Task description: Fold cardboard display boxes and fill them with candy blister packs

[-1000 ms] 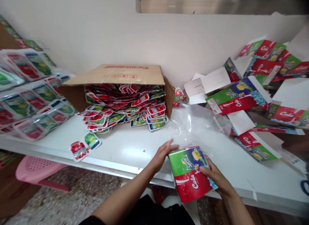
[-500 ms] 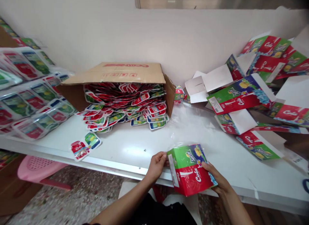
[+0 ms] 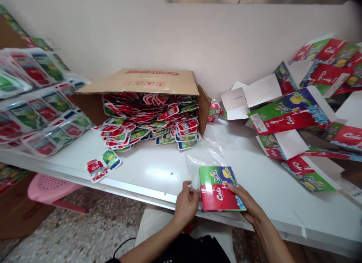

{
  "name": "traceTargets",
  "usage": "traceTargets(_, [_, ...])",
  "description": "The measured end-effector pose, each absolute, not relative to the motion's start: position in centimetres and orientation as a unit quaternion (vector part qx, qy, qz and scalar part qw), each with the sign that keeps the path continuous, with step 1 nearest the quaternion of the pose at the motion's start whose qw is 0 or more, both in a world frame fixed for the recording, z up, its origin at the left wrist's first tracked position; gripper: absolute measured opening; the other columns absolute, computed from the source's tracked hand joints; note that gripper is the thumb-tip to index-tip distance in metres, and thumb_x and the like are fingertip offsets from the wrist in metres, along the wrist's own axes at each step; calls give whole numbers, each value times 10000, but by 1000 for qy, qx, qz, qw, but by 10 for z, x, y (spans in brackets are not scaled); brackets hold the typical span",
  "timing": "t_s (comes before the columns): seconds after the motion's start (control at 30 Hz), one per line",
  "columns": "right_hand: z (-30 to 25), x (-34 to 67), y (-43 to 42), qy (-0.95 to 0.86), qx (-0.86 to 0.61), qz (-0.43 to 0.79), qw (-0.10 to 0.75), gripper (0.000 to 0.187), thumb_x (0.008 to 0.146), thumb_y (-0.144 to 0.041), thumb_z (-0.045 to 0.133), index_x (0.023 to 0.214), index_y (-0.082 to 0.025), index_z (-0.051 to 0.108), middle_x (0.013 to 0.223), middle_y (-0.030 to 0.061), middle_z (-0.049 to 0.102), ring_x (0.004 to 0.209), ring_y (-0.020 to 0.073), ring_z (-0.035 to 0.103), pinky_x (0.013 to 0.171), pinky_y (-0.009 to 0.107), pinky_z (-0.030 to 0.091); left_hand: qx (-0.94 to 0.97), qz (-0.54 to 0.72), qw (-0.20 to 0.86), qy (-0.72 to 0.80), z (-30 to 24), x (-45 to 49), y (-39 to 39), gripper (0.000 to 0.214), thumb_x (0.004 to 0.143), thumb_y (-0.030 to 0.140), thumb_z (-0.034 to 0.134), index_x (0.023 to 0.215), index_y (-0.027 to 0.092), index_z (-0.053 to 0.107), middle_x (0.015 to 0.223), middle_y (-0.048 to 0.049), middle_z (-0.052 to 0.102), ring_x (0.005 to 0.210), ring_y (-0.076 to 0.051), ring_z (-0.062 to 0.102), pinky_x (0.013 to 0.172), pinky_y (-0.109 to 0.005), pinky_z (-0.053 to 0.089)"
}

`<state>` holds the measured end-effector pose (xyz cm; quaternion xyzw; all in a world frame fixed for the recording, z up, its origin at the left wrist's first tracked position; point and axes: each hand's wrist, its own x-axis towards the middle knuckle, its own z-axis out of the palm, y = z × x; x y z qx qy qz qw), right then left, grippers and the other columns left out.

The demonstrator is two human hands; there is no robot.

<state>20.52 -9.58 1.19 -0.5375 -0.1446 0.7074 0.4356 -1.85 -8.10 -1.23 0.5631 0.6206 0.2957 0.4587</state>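
Note:
A flattened-looking printed carton [image 3: 217, 189], green and blue above and red below with "Sprite" and "Cola" lettering, lies at the table's front edge. My right hand [image 3: 249, 204] grips its right side, thumb on top and fingers underneath. Beside the carton's left edge is my left hand [image 3: 187, 202], its fingers curled; whatever they may hold is hidden. A clear plastic bag [image 3: 207, 155] lies just behind the carton.
An opened cardboard box [image 3: 141, 82] spills many red and green can-shaped packets [image 3: 147, 123]. Two packets [image 3: 103, 165] lie apart at front left. Plastic-wrapped packet sheets [image 3: 42, 112] are stacked left; unfolded cartons [image 3: 294, 108] pile up right. A pink stool [image 3: 53, 187] stands below.
The carton has turned and come down level at the table edge, its left barcode panel no longer showing. My left hand has come off its upper left corner and curled beside it.

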Motion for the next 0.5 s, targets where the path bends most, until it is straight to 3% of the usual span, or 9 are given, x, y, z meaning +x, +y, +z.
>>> traceTargets(0.07, [12,204,-95,-151,-544,706,426,654,684,-434,752,1218,-154,498,1039,115,711,938,291,680,886,434,516,596,290,373,649,-7,-23,-65,425,846,392,498,1205,171,442,953,-66,632,749,-197,607,703,-335,466])
traceTargets(0.13, [13,204,-94,-155,-548,708,418,668,677,-444,753,1220,-158,488,1043,119,708,942,293,678,887,438,514,649,306,285,636,-2,-27,-44,425,838,373,514,1214,182,470,1100,-102,580,940,-233,579,797,-364,457])
traceTargets(0.2, [14,205,-94,-159,-549,708,414,685,675,-452,751,1231,-167,472,1050,120,704,946,295,677,877,441,517,720,291,255,576,1,-29,-22,372,818,295,535,1178,203,541,1114,-98,583,1050,-256,532,873,-385,425])
traceTargets(0.33, [17,206,-92,-173,-557,700,413,682,673,-453,750,1227,-182,459,1055,112,703,944,291,677,865,435,522,766,255,292,512,2,-26,11,143,748,178,567,828,219,678,821,-30,651,825,-204,593,767,-311,445])
traceTargets(0.5, [19,210,-86,-201,-554,705,394,659,662,-439,757,1198,-182,472,1059,104,700,937,292,677,887,448,506,747,268,328,513,6,-12,28,196,823,231,475,849,179,663,804,-19,661,726,-138,604,671,-228,451])
